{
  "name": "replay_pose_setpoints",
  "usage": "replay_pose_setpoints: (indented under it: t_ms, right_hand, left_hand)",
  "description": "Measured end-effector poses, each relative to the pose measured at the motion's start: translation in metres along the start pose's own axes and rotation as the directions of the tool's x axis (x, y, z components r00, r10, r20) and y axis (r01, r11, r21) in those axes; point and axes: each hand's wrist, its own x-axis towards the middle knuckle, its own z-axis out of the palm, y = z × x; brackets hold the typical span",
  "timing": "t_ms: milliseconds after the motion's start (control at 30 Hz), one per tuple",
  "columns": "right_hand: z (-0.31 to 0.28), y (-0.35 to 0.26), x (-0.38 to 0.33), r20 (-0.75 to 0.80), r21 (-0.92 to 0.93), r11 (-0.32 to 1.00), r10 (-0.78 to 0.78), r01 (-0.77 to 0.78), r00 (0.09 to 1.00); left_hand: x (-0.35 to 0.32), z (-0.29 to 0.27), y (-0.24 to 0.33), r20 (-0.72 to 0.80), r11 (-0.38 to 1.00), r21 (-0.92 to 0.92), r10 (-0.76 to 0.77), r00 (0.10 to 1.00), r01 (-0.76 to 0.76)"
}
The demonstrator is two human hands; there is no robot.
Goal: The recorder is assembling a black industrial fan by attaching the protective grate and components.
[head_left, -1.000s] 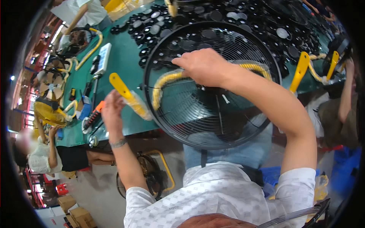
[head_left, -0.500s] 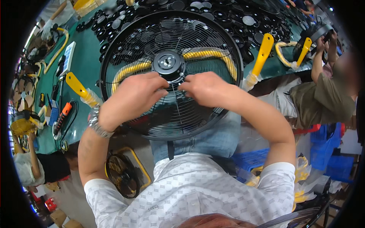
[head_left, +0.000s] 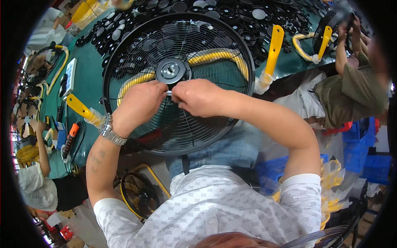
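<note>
Head view: A round black wire fan guard [head_left: 178, 82] lay flat at the near edge of the green counter [head_left: 89, 82], within easy reach of both arms. The left hand [head_left: 138, 105] and right hand [head_left: 198, 97] met just at six o'clock of the guard's grey centre hub [head_left: 169, 71], fingers pinched shut on a small part too hidden to identify. Yellow tubing [head_left: 215, 56] sat beneath the mesh. Black round parts [head_left: 248, 33] lay at twelve o'clock; a co-worker's arm [head_left: 343, 53] at two.
</note>
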Motion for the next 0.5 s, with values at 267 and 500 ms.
replay_pose_setpoints:
  t_ms: [267,500]
  right_hand:
    - [0.021,-0.006,-0.008,0.132,-0.147,0.973,-0.156,0.176,0.979]
    - [-0.035,-0.015,-0.048,-0.115,0.003,0.998,-0.06,0.06,0.992]
  left_hand:
    - [-0.006,0.007,0.001,0.101,1.0,0.008,0.024,0.995,-0.025]
    - [-0.004,0.02,0.006,0.18,0.994,-0.044,0.106,0.978,-0.099]
